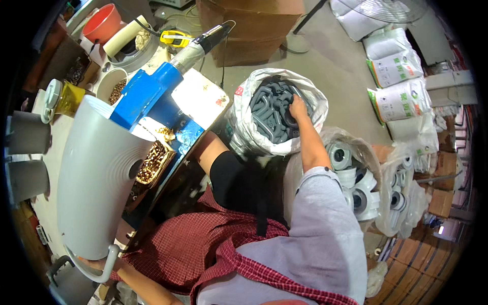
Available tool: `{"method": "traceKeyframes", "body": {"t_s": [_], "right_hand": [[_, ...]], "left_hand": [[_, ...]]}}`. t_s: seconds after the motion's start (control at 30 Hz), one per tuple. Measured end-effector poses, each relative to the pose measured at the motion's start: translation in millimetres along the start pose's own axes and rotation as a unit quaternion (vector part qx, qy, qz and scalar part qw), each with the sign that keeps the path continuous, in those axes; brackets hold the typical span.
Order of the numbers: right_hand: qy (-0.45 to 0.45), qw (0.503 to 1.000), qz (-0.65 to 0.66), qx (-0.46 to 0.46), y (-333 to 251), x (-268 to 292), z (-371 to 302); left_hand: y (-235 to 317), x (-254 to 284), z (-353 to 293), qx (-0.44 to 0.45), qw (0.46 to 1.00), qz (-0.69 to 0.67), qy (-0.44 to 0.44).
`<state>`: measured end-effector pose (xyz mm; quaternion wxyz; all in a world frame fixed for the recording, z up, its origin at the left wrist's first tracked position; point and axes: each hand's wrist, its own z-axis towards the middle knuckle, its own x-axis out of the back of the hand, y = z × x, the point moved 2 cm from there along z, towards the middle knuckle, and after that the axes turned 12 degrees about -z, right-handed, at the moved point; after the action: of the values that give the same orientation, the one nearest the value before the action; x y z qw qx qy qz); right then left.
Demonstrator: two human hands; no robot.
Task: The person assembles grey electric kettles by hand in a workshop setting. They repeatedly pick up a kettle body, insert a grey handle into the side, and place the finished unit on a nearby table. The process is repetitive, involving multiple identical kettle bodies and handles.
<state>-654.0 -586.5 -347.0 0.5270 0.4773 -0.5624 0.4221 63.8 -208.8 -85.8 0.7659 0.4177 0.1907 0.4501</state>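
Observation:
A tall, tapered light grey plastic bucket (94, 183) lies tilted at the left, against a blue bench press (147, 94). A curved grey handle (109, 262) is fitted at its near end. My left hand (96, 263) holds the bucket there, its fingers mostly hidden behind the handle and the wall. My right arm stretches to a white woven sack (239, 119) full of curved grey plastic handles (267, 109). In it, my right hand (299, 108) is closed on one of the handles, its fingertips partly out of sight.
An open box of small brass-coloured fittings (152, 162) sits below the press. Another bag (330, 134) holds round white and grey parts. Filled white sacks (401, 96) line the far right. A cardboard box (249, 35) stands ahead, a red bowl (102, 23) at the far left.

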Motion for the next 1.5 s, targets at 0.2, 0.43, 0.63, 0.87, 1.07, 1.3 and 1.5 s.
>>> {"method": "traceKeyframes", "body": {"t_s": [0.2, 0.43, 0.63, 0.87, 1.07, 1.3, 1.5], "right_hand": [[0.049, 0.977, -0.189, 0.091, -6, -24, 5], [0.196, 0.954, 0.055, 0.221, -31, 127, -91], [0.275, 0.857, 0.284, 0.330, -145, 285, -147], [0.321, 0.676, 0.235, 0.621, -303, 426, -214], [0.259, 0.601, 0.059, 0.754, -446, 507, -315], [0.161, 0.585, 0.018, 0.795, -523, 471, -337], [0.140, 0.607, -0.022, 0.782, -532, 460, -338]], "left_hand": [[-6, 7, 2, -0.010, 0.991, 0.128, 0.026], [22, -25, 1, 0.014, 0.994, -0.095, -0.047], [-42, 1, -2, 0.120, 0.964, -0.226, 0.074], [-94, 10, -25, 0.122, 0.954, -0.269, 0.049], [-6, -31, -2, 0.130, 0.972, -0.191, 0.027], [21, -24, 12, 0.044, 0.991, -0.123, 0.015], [16, -23, 15, 0.028, 0.995, -0.091, -0.009]]}}
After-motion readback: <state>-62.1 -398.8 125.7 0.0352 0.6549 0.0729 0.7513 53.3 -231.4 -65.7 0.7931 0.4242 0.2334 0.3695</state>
